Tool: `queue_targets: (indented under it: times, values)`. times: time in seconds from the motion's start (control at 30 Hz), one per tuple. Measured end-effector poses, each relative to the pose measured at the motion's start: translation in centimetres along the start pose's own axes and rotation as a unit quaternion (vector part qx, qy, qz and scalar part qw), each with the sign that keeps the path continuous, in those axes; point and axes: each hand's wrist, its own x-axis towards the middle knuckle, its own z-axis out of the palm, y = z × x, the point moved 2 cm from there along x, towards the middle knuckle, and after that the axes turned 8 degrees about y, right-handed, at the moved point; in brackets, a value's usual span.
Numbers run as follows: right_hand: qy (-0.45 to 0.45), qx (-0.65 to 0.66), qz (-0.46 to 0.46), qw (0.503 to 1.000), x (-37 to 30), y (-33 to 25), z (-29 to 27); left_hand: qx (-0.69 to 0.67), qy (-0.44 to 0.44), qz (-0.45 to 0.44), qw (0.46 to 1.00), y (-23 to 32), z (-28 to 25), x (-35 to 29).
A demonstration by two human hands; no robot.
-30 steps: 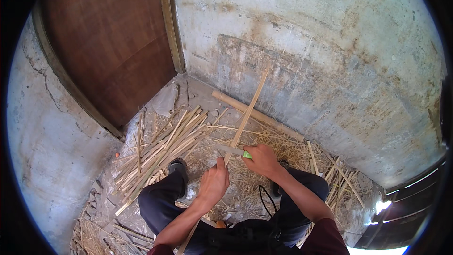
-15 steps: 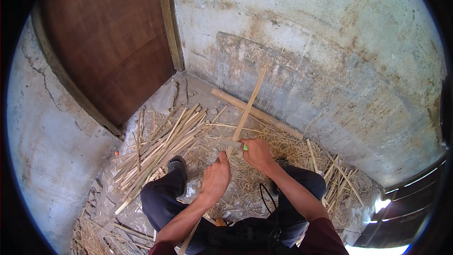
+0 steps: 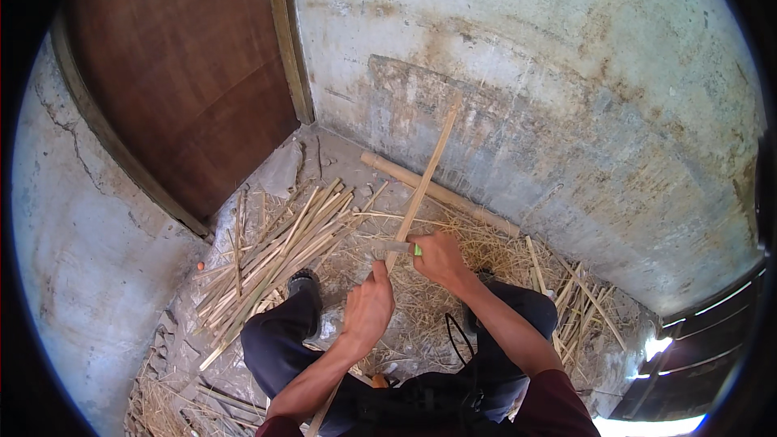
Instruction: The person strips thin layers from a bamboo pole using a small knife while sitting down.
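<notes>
A long, flat bamboo strip [image 3: 430, 168] slants away from me, its far end up before the wall. Closed round its near part is my left hand [image 3: 369, 309], thumb lying along the strip; the strip's tail passes below my left forearm. My right hand [image 3: 439, 260] grips a knife [image 3: 395, 247] by its green handle, which is mostly hidden in the fingers. The grey blade lies across the strip, just beyond my left thumb, and appears to touch it.
Left of my foot lies a heap of split bamboo strips [image 3: 279, 251]. A bamboo pole [image 3: 453, 196] rests along the wall base. Fine shavings [image 3: 473, 251] cover the floor between my legs, and more strips [image 3: 584, 303] lie right. A brown door [image 3: 186, 73] stands far left.
Both hands and the strip have shifted very slightly to the left. The knife stays across the strip, and both grips look the same.
</notes>
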Motion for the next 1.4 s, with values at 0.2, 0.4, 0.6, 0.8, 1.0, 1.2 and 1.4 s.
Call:
queue_targets:
  times: [0.2,0.4,0.6,0.8,1.0,1.2,1.4]
  values:
    - [0.084,-0.015,0.055,0.995,1.1,4.0,0.0,0.003,-0.007,0.012,1.000,0.1,1.0,-0.4]
    - [0.032,-0.010,0.014,0.999,0.9,2.1,-0.4,0.007,-0.010,0.011,1.000,-0.1,0.7,-0.6]
    - [0.066,-0.009,0.043,0.997,1.3,3.8,-1.2,0.004,-0.031,0.012,0.999,0.7,0.7,-0.8]
    - [0.051,-0.018,0.042,0.998,1.1,3.1,-1.2,0.005,-0.031,0.015,0.999,0.5,0.6,-1.0]
    - [0.069,-0.044,0.022,0.996,1.6,3.9,-1.3,0.000,-0.027,0.028,0.999,0.5,0.8,-1.5]
    - [0.072,-0.046,0.040,0.996,2.4,4.8,-1.8,0.004,-0.029,0.026,0.999,1.0,0.2,-1.8]
    - [0.166,-0.136,0.092,0.972,3.7,10.9,-4.7,0.000,-0.042,0.053,0.998,1.4,0.5,-3.0]
